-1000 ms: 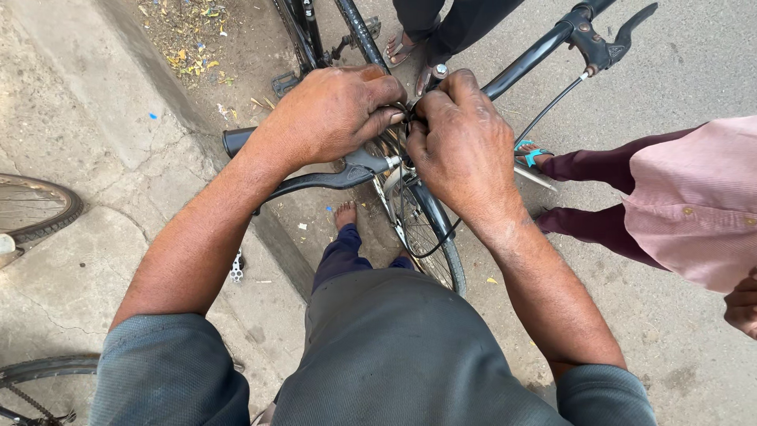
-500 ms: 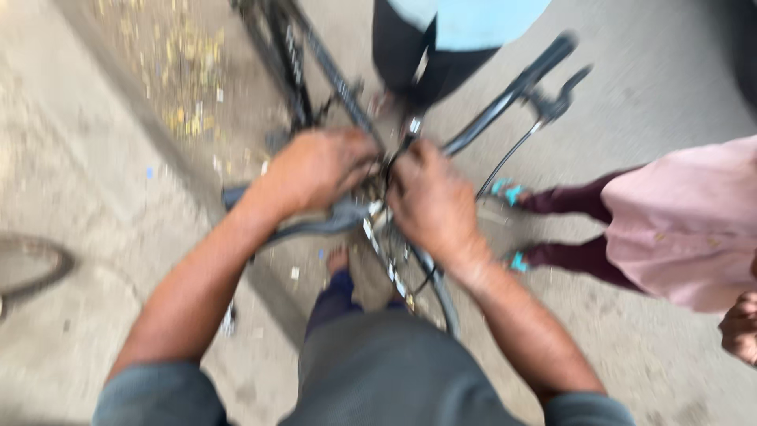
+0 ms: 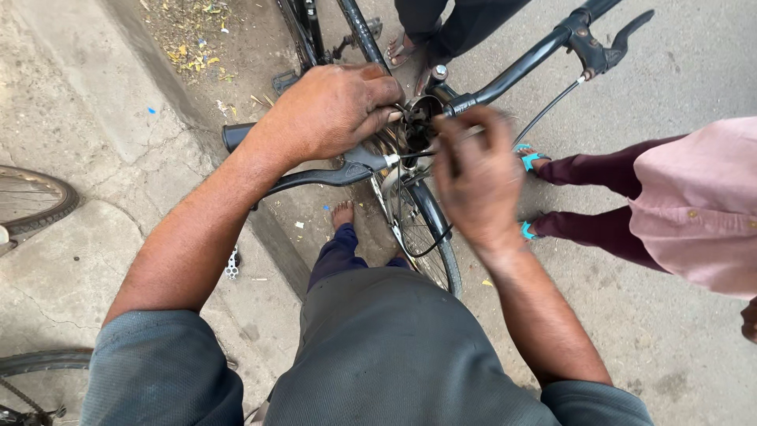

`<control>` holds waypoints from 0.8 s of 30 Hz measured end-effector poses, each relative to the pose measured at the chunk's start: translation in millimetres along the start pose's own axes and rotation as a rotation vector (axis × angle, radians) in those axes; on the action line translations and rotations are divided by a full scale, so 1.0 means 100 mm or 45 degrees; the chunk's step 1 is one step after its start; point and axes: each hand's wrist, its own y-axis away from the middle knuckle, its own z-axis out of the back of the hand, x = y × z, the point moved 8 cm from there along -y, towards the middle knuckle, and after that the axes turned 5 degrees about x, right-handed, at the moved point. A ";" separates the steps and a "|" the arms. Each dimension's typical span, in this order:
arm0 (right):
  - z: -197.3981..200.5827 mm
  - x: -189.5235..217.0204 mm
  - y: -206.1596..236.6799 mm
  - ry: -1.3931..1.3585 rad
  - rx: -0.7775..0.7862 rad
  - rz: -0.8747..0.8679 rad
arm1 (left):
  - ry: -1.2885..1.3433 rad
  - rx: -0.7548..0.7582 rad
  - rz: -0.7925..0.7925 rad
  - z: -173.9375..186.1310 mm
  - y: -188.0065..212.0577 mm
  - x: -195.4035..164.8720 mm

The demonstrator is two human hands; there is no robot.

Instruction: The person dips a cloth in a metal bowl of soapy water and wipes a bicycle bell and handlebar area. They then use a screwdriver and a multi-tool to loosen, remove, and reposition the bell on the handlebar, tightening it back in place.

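My left hand [image 3: 331,110] is wrapped around the black bicycle handlebar [image 3: 520,67] just left of the stem, above the left brake lever [image 3: 315,177]. Its fingertips touch a round metal part [image 3: 422,118] at the centre of the bar. My right hand [image 3: 477,181] hovers just right of that part, blurred, with curled fingers. A thin cable [image 3: 422,152] runs from the stem toward its fingertips; whether they pinch it is unclear. The front wheel [image 3: 430,229] is below both hands, between my knees.
A person in a pink shirt [image 3: 694,205] and maroon trousers stands at the right. Another person's feet [image 3: 410,47] are beyond the handlebar. The right brake lever [image 3: 623,35] sticks out top right. Other bicycle wheels [image 3: 31,201] lie at the left on cracked concrete.
My right hand has come off the handlebar centre and pulled back toward me. The left hand keeps its grip on the bar. The camera view shifted and settled.
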 end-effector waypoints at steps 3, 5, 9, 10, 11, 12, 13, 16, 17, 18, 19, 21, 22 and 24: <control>0.13 -0.20 -0.04 0.291 -0.053 0.018 | 0.010 0.017 0.032 0.00 0.00 0.00; 0.12 -0.37 -0.03 0.145 0.058 -0.104 | 0.018 -0.024 -0.025 0.02 0.01 -0.05; 0.10 -0.40 -0.05 0.046 0.122 -0.082 | 0.012 -0.054 -0.071 0.03 0.02 -0.07; 0.09 -0.40 -0.05 0.027 0.133 -0.096 | 0.017 -0.070 -0.087 0.04 0.03 -0.08; 0.08 -0.39 -0.06 0.009 0.136 -0.106 | 0.016 -0.089 -0.108 0.04 0.03 -0.08; 0.08 -0.38 -0.08 -0.009 0.139 -0.114 | 0.013 -0.109 -0.127 0.05 0.04 -0.09; 0.06 -0.38 -0.10 -0.013 0.168 -0.118 | 0.020 -0.100 -0.113 0.05 0.04 -0.08; 0.03 -0.35 -0.15 -0.007 0.227 -0.108 | 0.024 -0.091 -0.097 0.04 0.04 -0.06; 0.02 -0.33 -0.17 0.000 0.233 -0.091 | 0.014 -0.097 -0.104 0.04 0.05 -0.07; 0.02 -0.32 -0.17 0.008 0.238 -0.074 | 0.004 -0.104 -0.111 0.04 0.05 -0.08; 0.02 -0.31 -0.18 0.008 0.236 -0.072 | -0.016 -0.121 -0.132 0.05 0.06 -0.09; 0.02 -0.30 -0.18 0.007 0.234 -0.068 | -0.055 -0.154 -0.170 0.07 0.09 -0.13; 0.02 -0.29 -0.17 -0.004 0.227 -0.062 | -0.065 -0.170 -0.179 0.07 0.09 -0.13; 0.02 -0.29 -0.17 -0.026 0.208 -0.048 | -0.090 -0.204 -0.202 0.08 0.10 -0.14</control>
